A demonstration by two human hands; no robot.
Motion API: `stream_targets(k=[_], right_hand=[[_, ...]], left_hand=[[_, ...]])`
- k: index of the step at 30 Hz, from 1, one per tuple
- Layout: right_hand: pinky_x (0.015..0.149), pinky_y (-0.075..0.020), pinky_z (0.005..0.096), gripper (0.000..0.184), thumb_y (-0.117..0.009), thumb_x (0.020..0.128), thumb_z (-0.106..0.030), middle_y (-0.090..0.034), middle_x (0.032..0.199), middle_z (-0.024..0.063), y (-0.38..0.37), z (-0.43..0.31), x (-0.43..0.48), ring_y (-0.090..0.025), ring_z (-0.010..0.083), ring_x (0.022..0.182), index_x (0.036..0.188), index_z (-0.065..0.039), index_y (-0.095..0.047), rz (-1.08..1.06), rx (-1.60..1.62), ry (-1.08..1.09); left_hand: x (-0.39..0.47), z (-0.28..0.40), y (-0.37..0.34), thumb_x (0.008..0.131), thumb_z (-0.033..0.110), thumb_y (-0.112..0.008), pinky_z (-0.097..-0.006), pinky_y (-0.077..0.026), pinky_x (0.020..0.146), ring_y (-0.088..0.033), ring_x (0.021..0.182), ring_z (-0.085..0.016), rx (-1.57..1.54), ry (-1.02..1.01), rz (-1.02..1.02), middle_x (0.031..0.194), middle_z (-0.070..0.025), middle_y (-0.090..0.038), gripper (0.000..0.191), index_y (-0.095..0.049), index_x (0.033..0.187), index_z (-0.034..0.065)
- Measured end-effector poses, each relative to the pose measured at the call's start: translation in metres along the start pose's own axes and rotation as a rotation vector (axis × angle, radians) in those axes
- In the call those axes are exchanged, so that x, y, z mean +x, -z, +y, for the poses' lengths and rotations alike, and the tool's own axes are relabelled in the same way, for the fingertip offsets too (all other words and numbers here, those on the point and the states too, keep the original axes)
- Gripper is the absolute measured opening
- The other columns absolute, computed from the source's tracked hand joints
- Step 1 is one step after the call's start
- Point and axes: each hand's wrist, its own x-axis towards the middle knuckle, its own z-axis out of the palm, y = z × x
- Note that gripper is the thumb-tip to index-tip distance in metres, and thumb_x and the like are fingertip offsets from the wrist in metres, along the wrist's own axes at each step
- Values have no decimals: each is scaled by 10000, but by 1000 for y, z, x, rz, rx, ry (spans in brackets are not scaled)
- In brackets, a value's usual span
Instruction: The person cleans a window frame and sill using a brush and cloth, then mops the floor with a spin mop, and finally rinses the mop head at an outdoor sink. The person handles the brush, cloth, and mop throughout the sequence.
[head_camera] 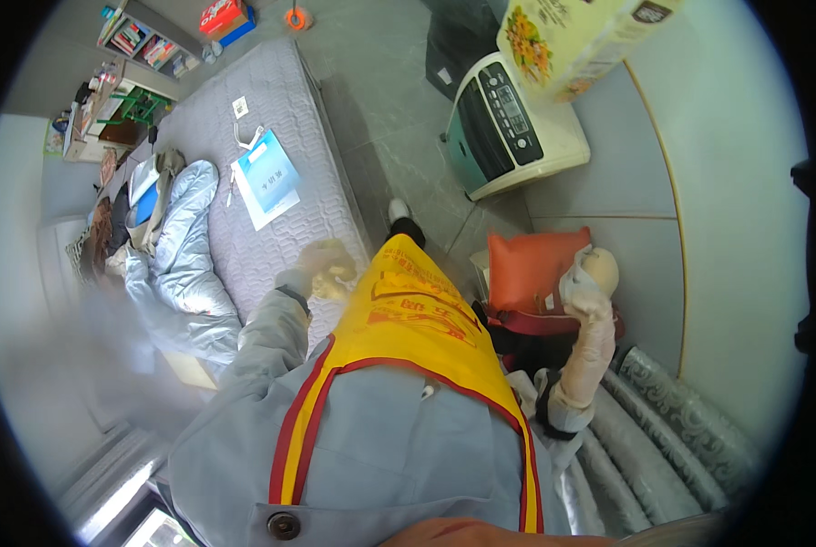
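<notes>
My left hand (327,270), in a thin translucent glove, hangs blurred over the near edge of the quilted grey mattress (278,89); its finger pose is unclear. At the right, my right hand (589,304), in a long pale glove, grips a white cloth (574,277) against a rounded beige object (600,269) that I cannot identify. Just left of that hand is an orange bag or cushion (534,267). A blue and white booklet (268,179), a pen (230,188), a white strap-like item (248,137) and a small printed card (240,107) lie on the mattress.
A portable air cooler (503,130) stands ahead at the right, below a floral yellow box (572,41). Plastic-wrapped rolls (643,458) lie at the lower right. Crumpled silvery-blue fabric (192,273) covers the mattress's left side. Farther off are a bookshelf (141,41) and a red box (222,17).
</notes>
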Motion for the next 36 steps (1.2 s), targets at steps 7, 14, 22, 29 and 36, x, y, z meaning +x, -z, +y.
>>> stream_targets(k=[7,14,22,29,36], right_hand=[[974,-411,408,590,-395,997,-525,-581,1186,182,-193,-153,163,-543,284,1120,1009,-8,-680,-843,386,434],[889,-443,362,465,-441,1011,-418,-602,1084,139,-376,-248,299,-576,235,999,997,-8,-659,-1243,407,516],[820,-477,307,337,-485,1029,-296,-636,957,84,-492,-202,429,-613,169,874,977,-3,-644,-809,307,1],[789,-475,271,326,-467,1049,-267,-634,878,50,-559,-135,622,-592,129,803,969,0,-638,-555,123,-113],[816,-483,309,272,-522,1014,-227,-670,929,59,-667,-174,837,-624,177,883,967,-4,-671,-678,-308,-25]], left_hand=[[66,13,95,902,114,-647,-355,-531,667,-646,816,-205,-323,145,31,1019,-77,-681,323,-615,1216,45],[134,75,212,891,187,-618,-345,-521,665,-653,921,-198,-627,-32,-69,1105,-94,-689,380,-638,1251,69],[202,185,314,836,86,-661,-323,-527,815,-634,933,-195,-730,-62,134,1099,-74,-668,424,-609,1253,31],[325,304,434,763,4,-597,-360,-543,791,-622,884,-228,-909,-235,354,1016,-90,-634,364,-587,1126,33],[478,364,532,743,66,-550,-391,-514,653,-589,691,-248,-942,0,314,828,-86,-615,284,-611,1019,82]])
